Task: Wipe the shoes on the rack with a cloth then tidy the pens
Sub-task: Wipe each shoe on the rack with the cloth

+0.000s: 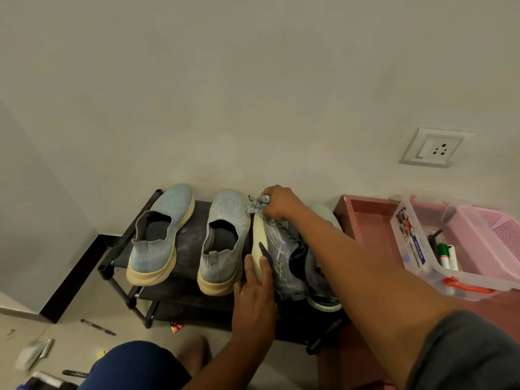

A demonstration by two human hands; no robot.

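Note:
A black shoe rack point(194, 235) stands against the wall. Two light blue slip-on shoes point(161, 235) point(223, 240) with cream soles sit on its top shelf. To their right a grey sneaker point(284, 260) is tipped on its side, cream sole facing left. My left hand point(254, 291) grips that sneaker by its sole near the heel. My right hand point(280, 202) presses a crumpled grey cloth point(257, 205) against the sneaker's toe. Another dark sneaker point(320, 280) lies behind my right forearm, partly hidden. Pens lie on the floor at lower left point(98, 327) point(74, 373).
A clear plastic box point(422, 249) holding markers point(444, 256) sits on a reddish low table point(365, 220) at right, beside a pink basket point(489, 235). A wall socket point(434, 147) is above. My knee point(135, 364) is at the bottom, with small items point(33, 354) on the floor.

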